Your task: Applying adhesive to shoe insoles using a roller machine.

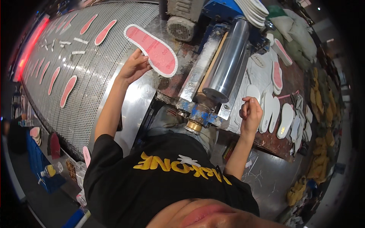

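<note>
My left hand [135,68] pinches the edge of a pink insole [154,49] with a white rim. It holds the insole up beside a mesh conveyor belt, left of a roller machine. My right hand [251,113] is over the worktable on the right, its fingers curled in and nothing seen in them. Just beside it lie several white insoles [265,114], with another white insole [285,121] farther right. Between my hands stands the machine's shiny steel roller [227,62].
Pink insoles [68,91] lie spread on the mesh conveyor belt [85,64], which has a glowing red bar at its far left. A motor [181,28] stands behind the machine. White pieces [253,13] are stacked on top. Sacks [298,34] sit at the back right.
</note>
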A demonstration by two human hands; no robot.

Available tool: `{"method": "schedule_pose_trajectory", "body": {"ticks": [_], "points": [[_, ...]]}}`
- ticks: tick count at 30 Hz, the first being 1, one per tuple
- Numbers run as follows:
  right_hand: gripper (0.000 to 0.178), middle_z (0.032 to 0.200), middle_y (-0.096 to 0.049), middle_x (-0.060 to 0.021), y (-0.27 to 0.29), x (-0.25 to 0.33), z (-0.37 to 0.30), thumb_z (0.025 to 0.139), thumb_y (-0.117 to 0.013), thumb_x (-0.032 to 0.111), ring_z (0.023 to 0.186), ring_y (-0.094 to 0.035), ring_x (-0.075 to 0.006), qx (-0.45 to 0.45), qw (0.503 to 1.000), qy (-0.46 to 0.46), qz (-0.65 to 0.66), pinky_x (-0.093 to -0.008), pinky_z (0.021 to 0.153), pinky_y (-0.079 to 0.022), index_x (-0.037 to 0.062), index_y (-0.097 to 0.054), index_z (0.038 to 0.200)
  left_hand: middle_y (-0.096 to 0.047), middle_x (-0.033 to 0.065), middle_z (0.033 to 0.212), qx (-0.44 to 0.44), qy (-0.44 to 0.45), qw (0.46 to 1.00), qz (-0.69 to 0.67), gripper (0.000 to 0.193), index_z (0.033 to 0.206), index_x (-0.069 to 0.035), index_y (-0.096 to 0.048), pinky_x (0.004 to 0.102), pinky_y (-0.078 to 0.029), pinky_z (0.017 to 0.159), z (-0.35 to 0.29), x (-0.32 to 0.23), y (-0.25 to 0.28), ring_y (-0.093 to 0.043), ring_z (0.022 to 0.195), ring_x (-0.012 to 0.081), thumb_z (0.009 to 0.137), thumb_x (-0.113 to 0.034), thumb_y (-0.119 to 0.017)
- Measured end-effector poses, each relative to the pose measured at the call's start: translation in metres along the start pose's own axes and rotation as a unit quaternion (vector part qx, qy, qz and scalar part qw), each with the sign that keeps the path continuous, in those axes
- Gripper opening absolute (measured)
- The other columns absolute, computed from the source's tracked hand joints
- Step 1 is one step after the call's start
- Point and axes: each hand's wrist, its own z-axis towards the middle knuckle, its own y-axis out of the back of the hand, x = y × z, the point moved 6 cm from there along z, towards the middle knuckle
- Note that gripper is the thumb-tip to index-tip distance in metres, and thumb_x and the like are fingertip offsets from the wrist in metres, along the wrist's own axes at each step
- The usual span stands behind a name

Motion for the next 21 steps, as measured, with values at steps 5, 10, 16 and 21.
{"method": "schedule_pose_trajectory", "body": {"ticks": [5, 10, 16, 21], "points": [[0.027, 0.053, -0.037, 0.0045, 0.008, -0.013, -0.002, 0.096, -0.049, 0.024, 0.044, -0.028, -0.0022, -0.005, 1.0, -0.002, -0.007, -0.0189, 0.041, -0.02, -0.0003, -0.06, 0.088, -0.047, 0.0137, 0.133, -0.077, -0.036, 0.986, -0.142, 0.047, 0.132, -0.005, -0.037, 0.0411, -0.04, 0.101, -0.017, 0.024, 0.028, -0.048, 0.12, 0.0257, 0.09, -0.015, -0.057], [0.026, 0.054, -0.037, 0.0047, 0.01, -0.024, -0.001, 0.096, -0.051, 0.024, 0.044, -0.028, -0.0025, 0.007, 1.0, -0.016, 0.013, -0.0184, 0.041, -0.021, 0.0006, -0.058, 0.088, -0.044, 0.0208, 0.126, -0.238, -0.069, 0.913, -0.323, 0.045, 0.124, 0.006, -0.038, 0.0463, -0.036, 0.107, -0.076, 0.026, 0.119, -0.042, 0.124, 0.0345, 0.089, -0.014, -0.058], [0.024, 0.055, -0.039, 0.0045, 0.006, -0.034, 0.007, 0.096, -0.05, 0.024, 0.044, -0.029, -0.0026, 0.033, 0.999, -0.022, 0.02, -0.0195, 0.041, -0.019, 0.0026, -0.057, 0.089, -0.038, 0.0245, 0.13, -0.4, -0.222, 0.834, -0.308, 0.044, 0.124, 0.01, -0.036, 0.0538, -0.032, 0.109, -0.215, -0.004, 0.193, -0.037, 0.126, 0.0432, 0.088, -0.008, -0.055], [0.025, 0.053, -0.037, 0.0043, 0.002, -0.014, 0.016, 0.096, -0.051, 0.023, 0.045, -0.028, -0.0031, 0.001, 1.0, 0.024, 0.006, -0.0195, 0.041, -0.019, 0.0017, -0.058, 0.087, -0.035, 0.0331, 0.134, -0.507, -0.26, 0.762, -0.308, 0.045, 0.126, 0.014, -0.032, 0.0519, -0.035, 0.108, -0.292, 0.002, 0.226, -0.037, 0.126, 0.0465, 0.088, -0.002, -0.05]]}}
